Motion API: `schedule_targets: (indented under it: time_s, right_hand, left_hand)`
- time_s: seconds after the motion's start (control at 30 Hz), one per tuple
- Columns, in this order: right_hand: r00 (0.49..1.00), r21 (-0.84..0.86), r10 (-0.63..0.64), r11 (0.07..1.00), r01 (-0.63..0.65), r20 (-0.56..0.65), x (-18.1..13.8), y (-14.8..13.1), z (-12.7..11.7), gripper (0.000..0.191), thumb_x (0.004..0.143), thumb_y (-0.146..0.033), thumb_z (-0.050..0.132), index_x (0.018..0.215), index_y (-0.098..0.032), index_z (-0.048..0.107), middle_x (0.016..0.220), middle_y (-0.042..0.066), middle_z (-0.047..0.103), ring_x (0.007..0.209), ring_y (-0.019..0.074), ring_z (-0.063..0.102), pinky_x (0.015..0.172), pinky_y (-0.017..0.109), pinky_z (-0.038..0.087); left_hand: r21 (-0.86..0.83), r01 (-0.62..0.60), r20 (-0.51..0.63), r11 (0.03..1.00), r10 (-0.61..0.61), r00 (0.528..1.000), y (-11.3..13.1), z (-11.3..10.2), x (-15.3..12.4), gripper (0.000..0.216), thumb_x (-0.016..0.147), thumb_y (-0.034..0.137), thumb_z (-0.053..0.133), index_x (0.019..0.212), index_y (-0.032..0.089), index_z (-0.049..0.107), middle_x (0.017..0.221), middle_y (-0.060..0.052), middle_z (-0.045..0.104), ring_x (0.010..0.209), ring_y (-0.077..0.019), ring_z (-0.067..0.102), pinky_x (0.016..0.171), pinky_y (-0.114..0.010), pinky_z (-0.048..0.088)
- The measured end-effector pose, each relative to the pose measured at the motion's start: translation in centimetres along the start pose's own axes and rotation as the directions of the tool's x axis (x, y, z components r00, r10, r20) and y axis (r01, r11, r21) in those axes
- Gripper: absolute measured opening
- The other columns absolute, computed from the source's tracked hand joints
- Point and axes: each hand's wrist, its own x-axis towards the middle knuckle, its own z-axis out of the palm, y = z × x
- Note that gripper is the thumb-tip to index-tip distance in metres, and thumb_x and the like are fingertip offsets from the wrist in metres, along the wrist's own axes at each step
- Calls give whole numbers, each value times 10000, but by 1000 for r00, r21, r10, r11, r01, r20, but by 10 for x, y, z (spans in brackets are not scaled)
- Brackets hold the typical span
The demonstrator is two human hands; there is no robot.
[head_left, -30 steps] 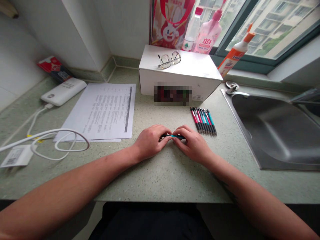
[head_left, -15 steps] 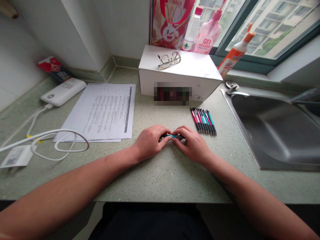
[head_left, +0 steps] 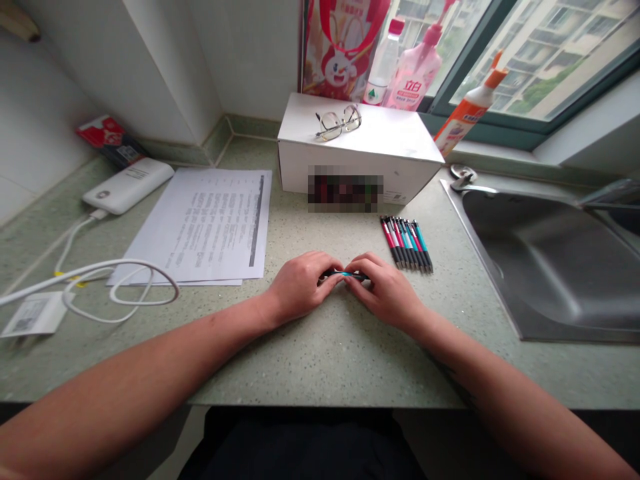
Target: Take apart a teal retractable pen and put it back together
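Both hands meet over the middle of the counter, around one pen (head_left: 344, 273) with a blue middle and black ends. My left hand (head_left: 303, 283) pinches its left end between thumb and fingers. On the other end, the thumb and fingers of my right hand (head_left: 383, 287) are closed in the same way. The pen lies about level, and its tips are partly hidden by the fingers. Just beyond my right hand, several pens (head_left: 406, 243) in red, white and teal with black grips lie side by side in a row.
Behind the hands stands a white box (head_left: 360, 147) with eyeglasses (head_left: 339, 123) on top. Printed sheets (head_left: 200, 227), a power bank (head_left: 128, 185) and a white cable (head_left: 135, 301) with a charger (head_left: 36, 313) lie to the left. A steel sink (head_left: 560, 267) is at the right.
The hands and the pen between them stay in nearly the same place. The whole view has shifted very slightly.
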Motion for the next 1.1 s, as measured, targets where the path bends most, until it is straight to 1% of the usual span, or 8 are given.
schedule_targets:
  time_s: [0.23,0.33,0.43,0.73,0.93,1.1]
  right_hand:
    - [1000,-5,6,1000,-6,3,0,1,0,117,965,-282,539,1015,-209,616,1003,65,643,892,195,639,783,349,505]
    - [1000,2,16,1000,-16,-5,-1,1,1,109,940,-279,570,1015,-205,598,1003,61,634,861,185,637,754,335,504]
    - [1000,-7,20,1000,-20,-10,-1,1,1,93,919,-263,588,991,-206,580,986,57,629,869,190,631,763,340,502]
    - [1000,-2,8,1000,-8,4,0,0,0,109,969,-294,534,998,-213,601,1000,65,640,915,203,629,809,366,503]
    - [1000,-11,7,1000,-8,-7,-2,3,2,133,944,-317,570,1019,-208,583,996,66,635,885,200,628,767,355,503]
    - [1000,-5,8,1000,-8,-10,-1,2,1,103,942,-295,569,986,-204,587,985,63,631,889,197,626,787,357,504]
  left_hand:
    - [0,7,-3,1000,-7,1000,0,0,-1,126,940,267,586,965,170,664,927,-44,706,873,-191,636,802,-346,499]
    - [-7,6,-5,1000,-6,1000,0,0,-1,114,934,254,596,970,168,661,934,-46,705,876,-192,635,798,-345,495]
    - [-4,2,-1,1000,-2,1000,0,0,-1,108,930,250,601,964,166,661,921,-48,702,861,-191,634,780,-340,494]
    - [-1,0,-4,1000,0,1000,-1,1,-1,118,938,262,588,961,173,661,927,-46,706,868,-187,638,800,-344,500]
    - [-4,-3,-15,1000,3,1000,-1,1,-1,115,929,252,596,977,168,659,937,-48,708,865,-185,640,802,-341,506]
    - [2,-8,-7,1000,8,1000,-1,0,-1,109,928,245,598,967,167,662,930,-48,707,860,-182,639,800,-339,506]
